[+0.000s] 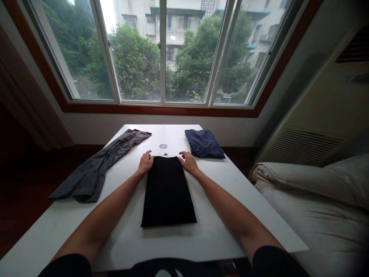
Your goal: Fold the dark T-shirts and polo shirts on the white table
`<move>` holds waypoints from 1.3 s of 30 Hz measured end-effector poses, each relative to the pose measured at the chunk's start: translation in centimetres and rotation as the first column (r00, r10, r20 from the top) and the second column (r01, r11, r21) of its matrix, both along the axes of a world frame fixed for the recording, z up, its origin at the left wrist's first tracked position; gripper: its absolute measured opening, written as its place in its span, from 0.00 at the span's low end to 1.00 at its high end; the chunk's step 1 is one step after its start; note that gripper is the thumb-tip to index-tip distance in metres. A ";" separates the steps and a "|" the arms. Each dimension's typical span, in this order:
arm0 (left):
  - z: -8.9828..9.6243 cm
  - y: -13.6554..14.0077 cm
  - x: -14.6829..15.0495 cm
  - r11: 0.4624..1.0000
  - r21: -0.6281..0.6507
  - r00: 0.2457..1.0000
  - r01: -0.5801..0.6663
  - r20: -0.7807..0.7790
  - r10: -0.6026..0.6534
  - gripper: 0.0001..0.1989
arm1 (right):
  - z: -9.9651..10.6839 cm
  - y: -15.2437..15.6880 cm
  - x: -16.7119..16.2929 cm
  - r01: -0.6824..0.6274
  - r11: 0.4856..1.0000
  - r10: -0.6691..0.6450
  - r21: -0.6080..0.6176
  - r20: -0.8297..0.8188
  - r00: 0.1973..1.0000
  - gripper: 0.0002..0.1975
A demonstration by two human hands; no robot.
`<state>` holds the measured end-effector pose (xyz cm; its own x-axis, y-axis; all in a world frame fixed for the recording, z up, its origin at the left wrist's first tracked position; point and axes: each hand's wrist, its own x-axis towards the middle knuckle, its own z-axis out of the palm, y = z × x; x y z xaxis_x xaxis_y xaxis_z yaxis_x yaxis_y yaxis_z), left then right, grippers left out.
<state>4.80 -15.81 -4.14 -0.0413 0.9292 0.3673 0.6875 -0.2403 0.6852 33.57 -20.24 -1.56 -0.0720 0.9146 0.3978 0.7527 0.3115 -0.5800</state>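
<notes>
A black folded garment (170, 192) lies as a neat, flat rectangle on the white table (127, 231), its long sides running away from me. My left hand (146, 161) is at its far left corner, fingers curled and thumb against the cloth's edge. Opposite it, my right hand (188, 162) holds the far right corner in the same way, thumb at the cloth and fingers bent. The fingertips are small in view and partly hidden at the corners. Both forearms reach along the garment's two sides.
Dark grey trousers (100, 165) lie lengthwise at the table's left edge. A folded navy garment (204, 143) sits at the far right. Two small round marks (163, 146) show beyond the black cloth. A pale sofa (311, 200) stands to the right; a window (161, 54) rises behind.
</notes>
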 end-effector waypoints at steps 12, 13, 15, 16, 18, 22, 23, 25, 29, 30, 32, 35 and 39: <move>2.2 -1.3 -0.4 0.954 0.214 0.961 0.210 -0.223 -0.162 0.12 | 8.1 -10.9 -6.3 -0.522 0.517 0.828 -0.678 0.242 0.506 0.22; 2.5 -1.4 -0.4 0.948 0.233 0.962 0.217 -0.215 -0.167 0.12 | 8.3 -11.8 -6.8 -0.499 0.543 0.820 -0.675 0.299 0.488 0.24; 2.8 -1.6 -0.3 0.939 0.255 0.962 0.231 -0.205 -0.181 0.12 | 8.3 -12.7 -7.4 -0.464 0.606 0.782 -0.646 0.376 0.497 0.29; 2.9 -1.7 -0.2 0.936 0.260 0.961 0.239 -0.203 -0.189 0.12 | 8.2 -12.8 -7.5 -0.452 0.630 0.764 -0.632 0.398 0.508 0.30; 2.8 -1.9 -0.1 0.931 0.264 0.959 0.251 -0.200 -0.202 0.12 | 7.8 -12.5 -7.6 -0.435 0.663 0.735 -0.609 0.423 0.529 0.33; 2.3 -2.4 0.2 0.930 0.248 0.953 0.272 -0.200 -0.225 0.12 | 6.5 -10.5 -7.1 -0.441 0.710 0.694 -0.550 0.439 0.570 0.31; 2.2 -2.4 0.3 0.929 0.245 0.951 0.278 -0.203 -0.232 0.12 | 6.0 -9.9 -7.0 -0.441 0.733 0.671 -0.518 0.448 0.590 0.29; 2.0 -2.6 0.5 0.924 0.246 0.947 0.292 -0.207 -0.244 0.12 | 5.1 -8.8 -6.5 -0.421 0.801 0.594 -0.426 0.478 0.647 0.27; 2.0 -3.3 1.0 0.911 0.241 0.937 0.334 -0.191 -0.292 0.10 | 3.0 -6.5 -5.1 -0.303 0.927 0.374 -0.220 0.533 0.759 0.25; 2.1 -3.6 1.1 0.902 0.224 0.924 0.370 -0.187 -0.332 0.10 | 2.4 -5.9 -4.7 -0.267 0.947 0.321 -0.179 0.537 0.780 0.25; 2.2 -4.3 1.6 0.858 0.164 0.869 0.486 -0.198 -0.454 0.09 | 1.4 -4.7 -3.7 -0.200 0.972 0.233 -0.120 0.525 0.818 0.25; 2.5 -5.7 2.2 0.739 0.057 0.721 0.671 -0.281 -0.633 0.10 | 0.3 -3.2 -2.5 -0.122 0.990 0.144 -0.076 0.463 0.875 0.22; 3.5 -7.3 2.7 0.651 -0.055 0.564 0.757 -0.449 -0.693 0.26 | 0.2 -2.1 -1.1 -0.131 0.987 0.157 -0.096 0.363 0.918 0.19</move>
